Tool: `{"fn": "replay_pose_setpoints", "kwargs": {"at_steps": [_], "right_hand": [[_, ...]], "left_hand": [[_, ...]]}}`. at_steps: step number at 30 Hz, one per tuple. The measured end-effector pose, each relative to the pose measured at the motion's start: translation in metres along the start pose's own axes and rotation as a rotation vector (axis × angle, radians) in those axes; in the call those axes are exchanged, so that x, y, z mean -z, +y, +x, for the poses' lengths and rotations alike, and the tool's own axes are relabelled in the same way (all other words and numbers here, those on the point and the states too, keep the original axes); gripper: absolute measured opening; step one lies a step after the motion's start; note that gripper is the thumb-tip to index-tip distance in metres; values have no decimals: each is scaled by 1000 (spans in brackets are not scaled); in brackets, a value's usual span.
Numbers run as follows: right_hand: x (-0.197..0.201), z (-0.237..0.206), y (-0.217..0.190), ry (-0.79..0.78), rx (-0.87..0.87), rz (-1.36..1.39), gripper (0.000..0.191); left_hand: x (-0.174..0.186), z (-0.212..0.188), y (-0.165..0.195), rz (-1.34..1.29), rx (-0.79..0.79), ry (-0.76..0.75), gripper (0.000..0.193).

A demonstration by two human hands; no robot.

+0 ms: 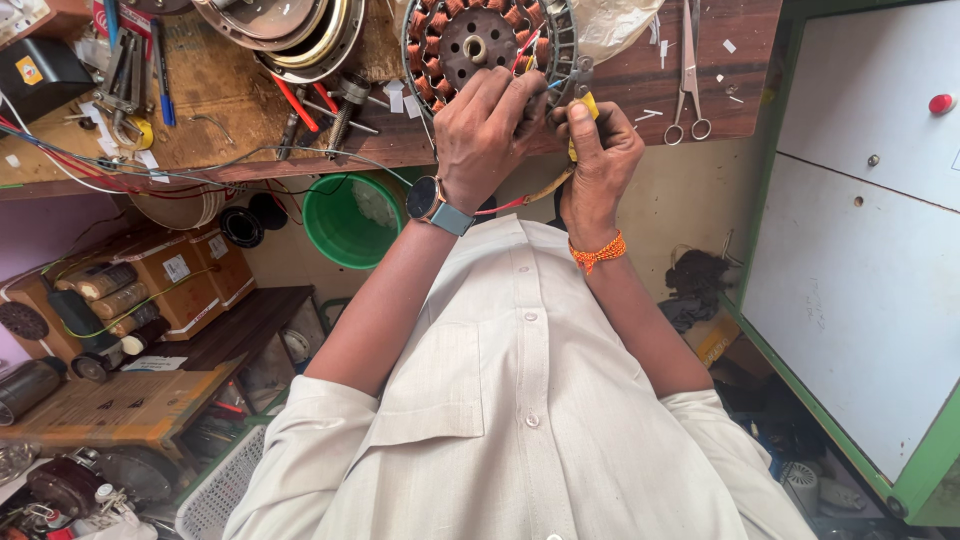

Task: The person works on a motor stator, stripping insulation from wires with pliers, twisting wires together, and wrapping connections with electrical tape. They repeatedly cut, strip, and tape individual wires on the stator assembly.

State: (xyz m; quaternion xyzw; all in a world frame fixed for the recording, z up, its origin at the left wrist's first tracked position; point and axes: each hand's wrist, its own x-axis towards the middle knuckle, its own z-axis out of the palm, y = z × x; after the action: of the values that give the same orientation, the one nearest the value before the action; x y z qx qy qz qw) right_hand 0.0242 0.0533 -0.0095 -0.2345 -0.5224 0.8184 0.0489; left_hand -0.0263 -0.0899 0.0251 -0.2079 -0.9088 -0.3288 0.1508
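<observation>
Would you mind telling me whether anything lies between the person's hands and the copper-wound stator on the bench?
Nothing visible does. The left hand already rests on the stator at its near rim, and the right hand pinches a yellow piece beside the coloured wires.

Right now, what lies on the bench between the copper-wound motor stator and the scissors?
In the head view, between the stator and the scissors lie a crumpled clear plastic bag and a few small white scraps on the wooden bench.

Both hands at bench edge: left hand [487,128] grips stator [480,45] wires; right hand [598,150] pinches a yellow piece [590,104].
</observation>
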Motion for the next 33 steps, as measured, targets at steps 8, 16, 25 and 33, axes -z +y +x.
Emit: {"fn": "replay_pose_setpoints", "kwargs": {"at_steps": [8, 16, 25, 33], "right_hand": [[0, 1, 1, 8, -11, 0, 17], [1, 2, 2, 6, -18, -3, 16], [0, 3, 3, -7, 16, 6, 15], [-2, 2, -1, -8, 7, -15, 15]], "left_hand": [[-1, -1, 0, 3, -2, 2, 23], [0, 0, -2, -6, -16, -8, 23], [-1, -1, -3, -1, -15, -5, 24], [-1, 0, -3, 1, -24, -11, 24]]}}
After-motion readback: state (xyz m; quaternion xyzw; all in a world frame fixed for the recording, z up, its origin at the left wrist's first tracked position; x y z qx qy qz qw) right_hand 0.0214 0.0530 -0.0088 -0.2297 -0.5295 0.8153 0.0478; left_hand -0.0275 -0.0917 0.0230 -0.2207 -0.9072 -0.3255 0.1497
